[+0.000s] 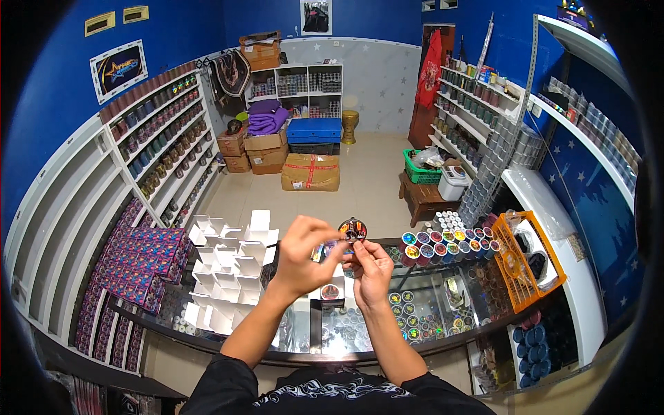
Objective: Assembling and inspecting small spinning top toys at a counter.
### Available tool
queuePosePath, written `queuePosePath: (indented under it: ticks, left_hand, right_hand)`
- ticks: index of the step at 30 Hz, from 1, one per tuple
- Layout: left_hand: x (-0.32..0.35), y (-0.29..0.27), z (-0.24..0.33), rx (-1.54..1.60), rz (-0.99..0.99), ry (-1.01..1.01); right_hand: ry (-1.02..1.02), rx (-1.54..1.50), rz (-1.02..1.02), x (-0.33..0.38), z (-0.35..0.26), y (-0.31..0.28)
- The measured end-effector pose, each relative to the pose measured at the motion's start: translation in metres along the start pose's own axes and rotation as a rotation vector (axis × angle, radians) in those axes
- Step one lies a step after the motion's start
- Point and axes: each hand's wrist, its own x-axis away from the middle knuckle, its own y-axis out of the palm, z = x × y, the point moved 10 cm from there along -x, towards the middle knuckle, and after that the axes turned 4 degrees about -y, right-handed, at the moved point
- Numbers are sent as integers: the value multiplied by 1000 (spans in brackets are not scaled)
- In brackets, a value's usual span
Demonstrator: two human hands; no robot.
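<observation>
one round, dark printed disc (353, 229) faces the camera near frame centre, its lower edge pinched by the right hand (373, 265); the left hand (304, 252) curls just left, its hold unclear.

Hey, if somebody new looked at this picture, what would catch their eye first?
Probably the round dark disc near the middle, pinched in the right hand with the left hand close beside it. Next might come the cluster of open white boxes left of the hands, and the bright orange basket at the counter's right end. Farther back, purple cloth stands out against the far shelves.
</observation>
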Motion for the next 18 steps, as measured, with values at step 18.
queuePosePath:
  ticks: [18]
  left_hand:
    - [39,39,-86,689,-91,-660]
  right_hand:
    - [-156,221,-79,1,-33,16]
